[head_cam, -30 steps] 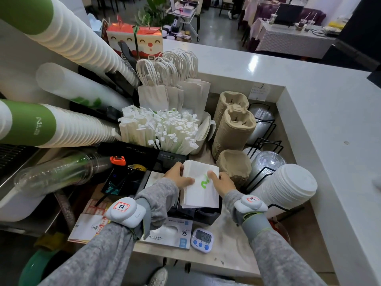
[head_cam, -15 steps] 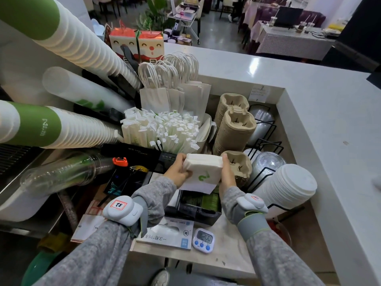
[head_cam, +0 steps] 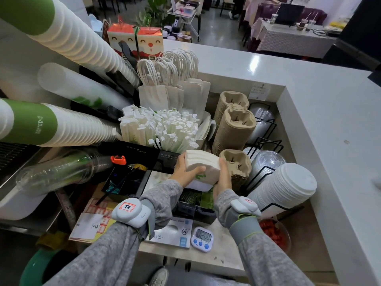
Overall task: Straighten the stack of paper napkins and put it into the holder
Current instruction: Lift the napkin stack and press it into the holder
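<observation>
The left hand (head_cam: 184,174) and right hand (head_cam: 222,178) are gripping the napkins (head_cam: 203,165) from either side, thumbs over the front face, holding the stack tilted in the air just above the black holder (head_cam: 195,205). A timer (head_cam: 202,238) is sitting near the holder's front edge.

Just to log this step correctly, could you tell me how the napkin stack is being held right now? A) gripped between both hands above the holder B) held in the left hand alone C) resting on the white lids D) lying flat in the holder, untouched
A: the napkin stack is pressed between the left hand and right hand, lifted above the holder.
</observation>
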Available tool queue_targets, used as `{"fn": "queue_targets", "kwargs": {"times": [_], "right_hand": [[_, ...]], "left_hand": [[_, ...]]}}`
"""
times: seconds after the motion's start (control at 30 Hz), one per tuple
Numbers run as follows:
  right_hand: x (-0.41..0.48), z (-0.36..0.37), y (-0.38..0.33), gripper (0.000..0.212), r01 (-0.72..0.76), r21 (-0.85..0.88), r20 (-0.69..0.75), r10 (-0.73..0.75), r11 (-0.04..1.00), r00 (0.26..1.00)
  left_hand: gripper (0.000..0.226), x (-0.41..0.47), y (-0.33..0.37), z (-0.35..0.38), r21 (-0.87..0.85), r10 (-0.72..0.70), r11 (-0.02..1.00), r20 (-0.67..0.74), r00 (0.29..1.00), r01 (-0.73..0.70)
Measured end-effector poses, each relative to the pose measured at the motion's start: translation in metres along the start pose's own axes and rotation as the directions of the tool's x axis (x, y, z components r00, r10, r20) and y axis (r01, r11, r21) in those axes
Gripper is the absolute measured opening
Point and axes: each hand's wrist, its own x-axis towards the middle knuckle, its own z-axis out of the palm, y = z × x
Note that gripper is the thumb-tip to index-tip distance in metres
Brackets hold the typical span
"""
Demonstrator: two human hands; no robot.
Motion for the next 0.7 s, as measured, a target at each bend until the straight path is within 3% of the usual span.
{"fn": "queue_targets", "kwargs": {"times": [0.13,0.23,0.3,0.43,0.57,0.7], "right_hand": [[-0.001,0.001,0.003,0.026,0.029,-0.086,0.001,-0.029,0.996,1.0],[0.002,0.0,0.001,0.031,0.012,-0.094,-0.018,-0.013,0.995,1.0],[0.004,-0.001,-0.002,0.031,-0.006,-0.085,-0.034,0.003,0.996,0.999],[0.006,-0.001,-0.008,0.053,-0.031,-0.071,-0.032,0.029,0.997,0.999],[0.002,0.001,-0.008,0.018,0.01,-0.095,-0.021,-0.012,0.995,1.0],[0.003,0.003,-0.007,0.015,-0.003,-0.106,-0.031,-0.001,0.994,1.0]], "left_hand": [[0.104,0.0,0.001,0.001,0.07,0.006,0.998,0.006,1.0,-0.007],[0.096,0.002,-0.002,-0.002,0.193,0.021,0.981,0.019,1.0,-0.024],[0.092,0.004,-0.003,-0.005,0.175,0.03,0.984,0.014,0.999,-0.032],[0.077,0.006,-0.001,-0.002,0.045,0.012,0.999,-0.024,1.0,-0.011],[0.084,0.007,0.001,0.003,0.046,-0.001,0.999,-0.054,0.999,0.004],[0.082,0.008,0.0,0.0,0.215,0.014,0.977,-0.022,1.0,-0.009]]}}
